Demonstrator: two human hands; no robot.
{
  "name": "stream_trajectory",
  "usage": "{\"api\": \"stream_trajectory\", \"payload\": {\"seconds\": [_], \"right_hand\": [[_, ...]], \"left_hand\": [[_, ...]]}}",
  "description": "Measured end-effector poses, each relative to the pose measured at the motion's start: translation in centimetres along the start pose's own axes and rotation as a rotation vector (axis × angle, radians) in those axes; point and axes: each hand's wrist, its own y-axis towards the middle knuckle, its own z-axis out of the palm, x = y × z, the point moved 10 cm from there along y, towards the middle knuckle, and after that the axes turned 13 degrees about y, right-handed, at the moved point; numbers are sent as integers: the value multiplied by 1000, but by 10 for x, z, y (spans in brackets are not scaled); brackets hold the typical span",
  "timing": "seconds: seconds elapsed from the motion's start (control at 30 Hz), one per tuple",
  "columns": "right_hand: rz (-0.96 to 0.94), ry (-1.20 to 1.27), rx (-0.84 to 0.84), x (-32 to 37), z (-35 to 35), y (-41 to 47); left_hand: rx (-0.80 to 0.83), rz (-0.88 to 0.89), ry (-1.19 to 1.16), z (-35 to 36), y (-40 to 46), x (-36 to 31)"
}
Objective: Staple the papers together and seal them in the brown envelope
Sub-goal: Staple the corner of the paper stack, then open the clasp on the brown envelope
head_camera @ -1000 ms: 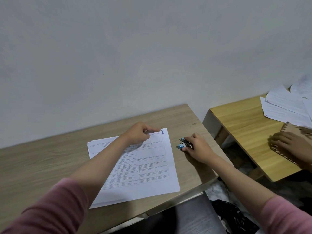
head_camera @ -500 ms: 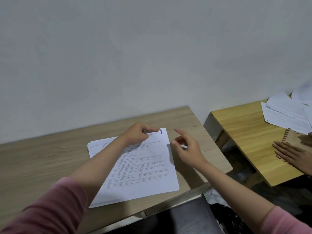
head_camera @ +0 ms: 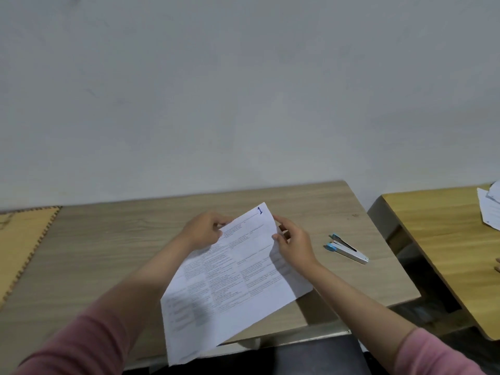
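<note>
A stack of white printed papers [head_camera: 232, 277], marked with a blue "1" at the top corner, is lifted off the grey-wood desk [head_camera: 108, 239] and tilted toward me. My left hand [head_camera: 205, 231] pinches its upper left edge. My right hand [head_camera: 293, 243] grips its upper right edge. A white stapler with blue ends [head_camera: 346, 249] lies flat on the desk, to the right of my right hand and apart from it. A brown envelope [head_camera: 24, 234] with a patterned edge lies flat at the far left.
A second, yellow-wood table [head_camera: 443, 253] stands to the right across a dark gap, with loose white sheets [head_camera: 489, 209] on its far corner. Another person's fingertip shows at the right edge. A plain wall rises behind the desk.
My right hand let go of the stapler, left it on the desk and took the papers' right edge. Both hands lifted and turned the stack. The view swung left, and the envelope came into sight.
</note>
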Motion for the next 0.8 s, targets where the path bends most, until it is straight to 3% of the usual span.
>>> {"api": "stream_trajectory", "payload": {"seconds": [0.17,0.27,0.57,0.8], "right_hand": [[112,-150,-1,-20,31,13],[136,-267,-35,-24,37,11],[143,-547,-89,-17,50,2],[-71,-455,14,48,173,9]], "left_hand": [[101,-148,27,26,-32,72],[142,-131,125,47,-43,85],[34,-78,16,46,-47,88],[-194,-197,-254,-11,-100,175]]}}
